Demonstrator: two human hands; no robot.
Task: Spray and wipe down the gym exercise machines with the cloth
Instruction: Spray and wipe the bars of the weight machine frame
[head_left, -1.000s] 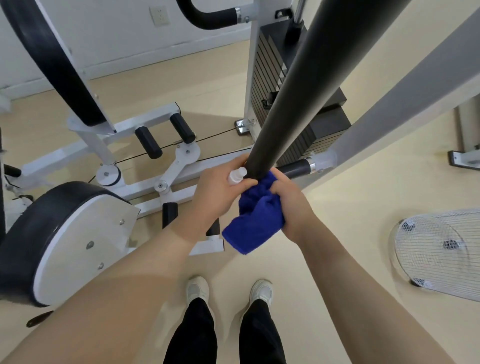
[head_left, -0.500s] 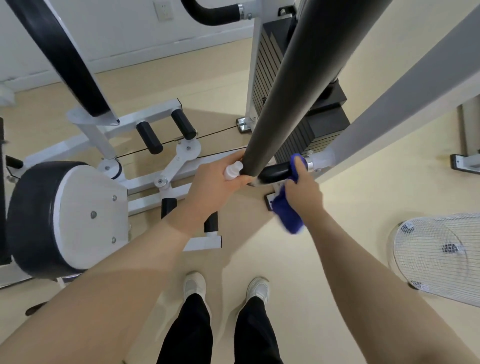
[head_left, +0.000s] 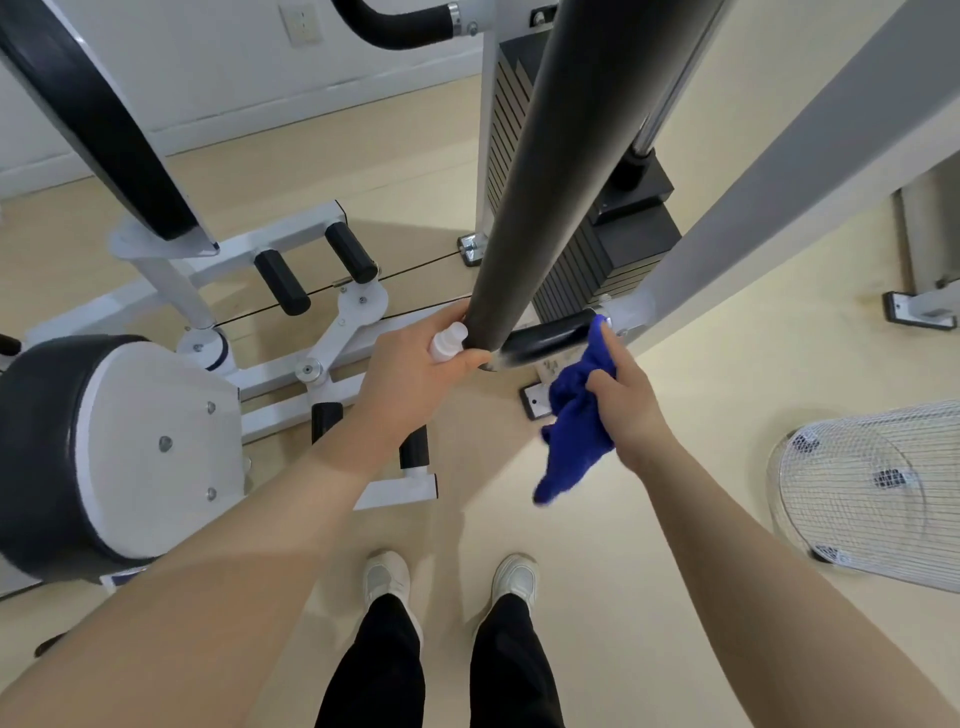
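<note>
My left hand (head_left: 415, 369) holds a small white spray bottle (head_left: 448, 342) and rests against the lower end of a thick black padded bar (head_left: 550, 171) that rises toward me. My right hand (head_left: 626, 400) grips a blue cloth (head_left: 574, 431). The cloth's top corner touches the right end of a short glossy black handle (head_left: 550, 338), where it meets the grey frame arm (head_left: 769, 171). The rest of the cloth hangs down below my hand.
A weight stack (head_left: 587, 249) stands behind the bar. To the left are a white machine frame with black foam rollers (head_left: 283, 280) and a round black-and-white pad (head_left: 119, 447). A white wire fan (head_left: 878, 488) sits on the floor at right. My shoes (head_left: 447, 577) are below.
My right hand took the cloth off the black bar's end and went right along the short handle to its far end. The left hand stayed on the bar with the bottle.
</note>
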